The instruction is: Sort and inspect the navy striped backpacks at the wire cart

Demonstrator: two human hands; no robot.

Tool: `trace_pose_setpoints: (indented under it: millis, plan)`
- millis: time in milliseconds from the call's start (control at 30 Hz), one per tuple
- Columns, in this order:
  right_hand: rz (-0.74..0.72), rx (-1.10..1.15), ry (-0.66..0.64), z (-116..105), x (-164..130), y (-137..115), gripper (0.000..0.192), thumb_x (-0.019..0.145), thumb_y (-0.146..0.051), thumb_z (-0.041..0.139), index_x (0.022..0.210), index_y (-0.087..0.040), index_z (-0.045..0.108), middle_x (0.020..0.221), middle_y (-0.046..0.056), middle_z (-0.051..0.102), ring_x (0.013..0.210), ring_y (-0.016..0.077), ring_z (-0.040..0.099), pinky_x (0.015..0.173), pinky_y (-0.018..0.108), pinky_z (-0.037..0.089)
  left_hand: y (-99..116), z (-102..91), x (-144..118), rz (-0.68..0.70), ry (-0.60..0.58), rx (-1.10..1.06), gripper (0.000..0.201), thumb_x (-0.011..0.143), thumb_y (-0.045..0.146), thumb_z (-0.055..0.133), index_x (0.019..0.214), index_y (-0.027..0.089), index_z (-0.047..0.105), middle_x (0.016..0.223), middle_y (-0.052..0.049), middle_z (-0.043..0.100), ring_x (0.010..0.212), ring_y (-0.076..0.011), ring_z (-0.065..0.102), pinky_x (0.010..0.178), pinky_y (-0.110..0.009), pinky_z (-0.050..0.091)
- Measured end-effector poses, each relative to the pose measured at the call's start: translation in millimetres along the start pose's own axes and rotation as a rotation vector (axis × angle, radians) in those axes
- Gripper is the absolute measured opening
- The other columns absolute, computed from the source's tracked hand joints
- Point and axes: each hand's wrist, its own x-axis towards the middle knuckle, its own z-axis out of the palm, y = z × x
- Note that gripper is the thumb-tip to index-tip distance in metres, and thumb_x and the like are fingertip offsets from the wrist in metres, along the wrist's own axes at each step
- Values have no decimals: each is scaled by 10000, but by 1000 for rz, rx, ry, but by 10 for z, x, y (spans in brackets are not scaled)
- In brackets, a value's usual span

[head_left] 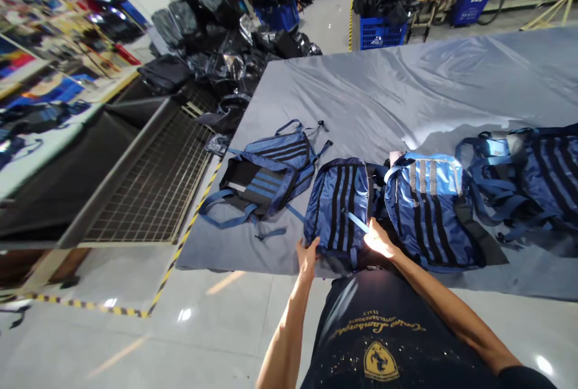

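Note:
A blue backpack (326,208) with black stripes lies flat on the table in front of my body. At its lower left corner my left hand (308,255) grips the edge, thumb on top and other fingers partly hidden. My right hand (379,239) is closed on a light blue strap (356,220), which stretches across the front of this backpack. Close to my right hand lies a second striped blue backpack (422,214). Two more blue backpacks (266,181) overlap on the left, their straps spread over the cloth.
A grey cloth (361,94) covers the long table. More blue backpacks (548,172) lie at the right. Black plastic bags (226,46) are heaped behind the table's left end. A wire-mesh rack (149,178) stands left, beyond striped floor tape (185,238). A blue crate (383,32) sits behind.

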Motion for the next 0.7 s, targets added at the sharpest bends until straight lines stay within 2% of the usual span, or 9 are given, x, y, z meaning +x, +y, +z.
trace_pose_setpoints:
  millis: [67,167,267,367,433,500,600,700]
  plan:
    - [-39,-48,47,31,-43,-110,449,882,-125,621,1323,-209,651,1060,85,693,890,224,637,827,341,478,197,-41,117,43,2,43,809,875,301,899,1571,199,500,1343,-163,753,894,-209,752,697,-287,618]
    - [-137,-58,119,-44,-126,-297,436,890,-88,563,1278,-248,681,1139,83,702,898,223,651,849,343,499,404,9,129,86,-71,102,626,831,295,914,1394,183,663,1184,-153,810,873,-257,771,735,-371,654]
    - [-239,-16,211,-312,-260,-425,500,842,-73,581,1281,-291,681,1206,54,723,973,237,688,907,348,547,551,95,-41,205,-91,122,550,846,377,886,1337,203,709,1238,-141,808,1074,-293,778,915,-396,650]
    - [-289,53,334,-721,-487,-400,591,821,-102,599,1378,-299,628,1298,38,739,1111,262,715,1005,386,589,703,163,-292,388,-120,99,570,874,507,845,1348,220,711,1281,-99,798,1184,-284,750,1018,-356,606]
    - [-258,94,455,-1019,-674,-269,689,853,-158,601,1525,-287,521,1449,64,703,1251,284,702,1104,442,577,786,248,-458,514,-186,75,587,884,557,830,1350,219,718,1257,-86,804,1168,-284,750,1018,-354,601]
    - [-164,132,613,-1301,-854,-38,746,890,-242,615,1616,-281,445,1575,92,642,1382,308,657,1191,497,534,816,425,-604,565,-293,82,617,898,561,820,1404,230,701,1297,-93,795,1193,-296,743,1020,-369,602]
    - [39,117,763,-1657,-1056,473,696,914,-388,636,1592,-270,532,1553,108,674,1415,340,654,1215,533,516,736,896,-760,479,-499,168,643,905,522,814,1468,246,675,1332,-122,787,1222,-324,738,1016,-409,611]
    - [214,-87,729,-1923,-1161,1028,630,898,-456,654,1459,-170,664,1408,202,747,1342,408,693,1180,592,529,593,1461,-825,410,-792,337,596,884,433,809,1435,232,710,1275,-129,811,1223,-349,732,1068,-471,597]
